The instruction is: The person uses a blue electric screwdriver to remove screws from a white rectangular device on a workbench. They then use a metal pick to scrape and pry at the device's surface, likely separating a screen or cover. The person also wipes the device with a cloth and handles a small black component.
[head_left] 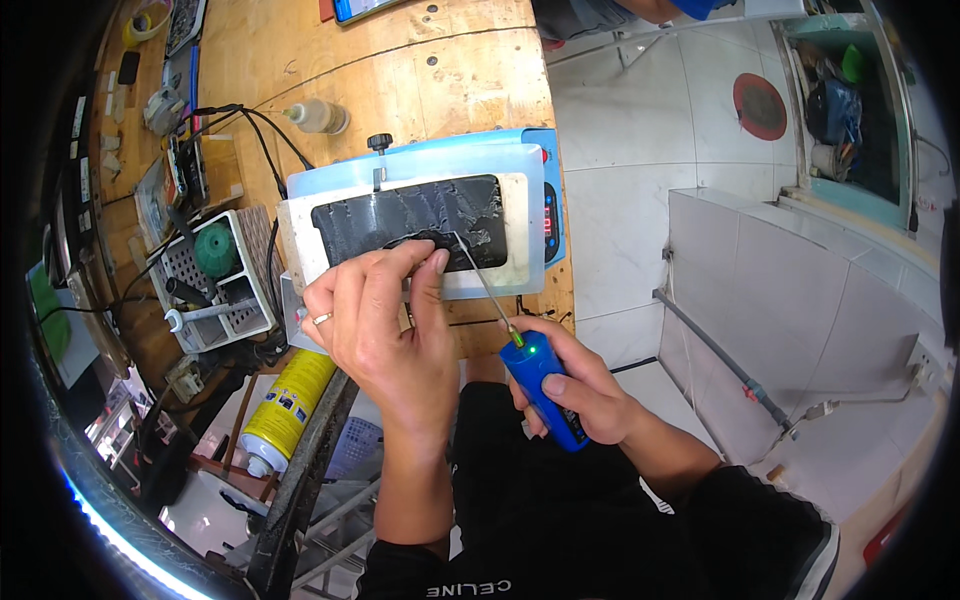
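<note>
A dark, flat phone-sized panel point(360, 215) with torn, crackled residue lies on a white-topped pad point(305, 240) with a translucent blue mat, over a blue machine point(550, 190) with a red display. My left hand point(380, 320) is closed at the panel's lower edge, thumb and forefinger pinching a piece of black film. My right hand point(580, 390) grips a blue handheld tool point(540, 400) with a lit green light; its thin metal rod reaches up to the panel beside my left fingertips.
The wooden bench point(470, 80) carries a small bottle point(320, 116), cables and a white basket point(190, 310) of tools. A yellow spray can point(285, 410) is at lower left. Another person's arm shows at the top point(650, 10). A tiled ledge with a pipe point(710, 350) is at right.
</note>
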Tool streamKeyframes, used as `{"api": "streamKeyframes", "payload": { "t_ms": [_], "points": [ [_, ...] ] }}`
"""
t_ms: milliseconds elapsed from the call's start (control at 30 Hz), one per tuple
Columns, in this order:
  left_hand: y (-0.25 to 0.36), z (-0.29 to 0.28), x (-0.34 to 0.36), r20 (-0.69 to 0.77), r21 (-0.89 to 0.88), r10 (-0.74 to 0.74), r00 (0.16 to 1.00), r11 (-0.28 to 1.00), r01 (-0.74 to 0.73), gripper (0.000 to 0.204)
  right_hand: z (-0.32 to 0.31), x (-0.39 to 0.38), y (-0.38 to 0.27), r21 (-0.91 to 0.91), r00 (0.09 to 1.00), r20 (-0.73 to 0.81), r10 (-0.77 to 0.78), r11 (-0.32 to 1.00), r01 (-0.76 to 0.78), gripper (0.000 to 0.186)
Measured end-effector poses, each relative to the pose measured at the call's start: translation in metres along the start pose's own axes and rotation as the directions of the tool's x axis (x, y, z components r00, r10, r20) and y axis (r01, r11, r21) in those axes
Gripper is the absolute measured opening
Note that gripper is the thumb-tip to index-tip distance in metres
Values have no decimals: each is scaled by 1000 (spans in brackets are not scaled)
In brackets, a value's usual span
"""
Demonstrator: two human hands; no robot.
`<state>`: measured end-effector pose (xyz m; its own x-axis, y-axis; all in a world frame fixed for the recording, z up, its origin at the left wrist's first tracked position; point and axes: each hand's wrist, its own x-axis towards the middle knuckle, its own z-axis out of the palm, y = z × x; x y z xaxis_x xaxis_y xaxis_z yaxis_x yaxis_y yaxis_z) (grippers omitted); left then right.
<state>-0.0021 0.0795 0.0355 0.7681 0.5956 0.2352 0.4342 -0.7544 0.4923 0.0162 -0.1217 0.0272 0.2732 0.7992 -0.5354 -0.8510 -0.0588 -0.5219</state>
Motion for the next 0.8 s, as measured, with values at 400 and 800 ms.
{"api": "streamKeyframes", "payload": {
  "t_ms": [400, 800],
  "points": [
    [2, -4, 2, 31, 21, 23, 999, 999, -24, 12, -2, -7, 4, 59, 1000, -25, -11, 998, 12, 63],
    [0, -17, -18, 210, -567, -130, 969, 792, 229, 10, 7, -10, -10, -148, 992, 122, -24, 988, 42, 65]
  ]
}}
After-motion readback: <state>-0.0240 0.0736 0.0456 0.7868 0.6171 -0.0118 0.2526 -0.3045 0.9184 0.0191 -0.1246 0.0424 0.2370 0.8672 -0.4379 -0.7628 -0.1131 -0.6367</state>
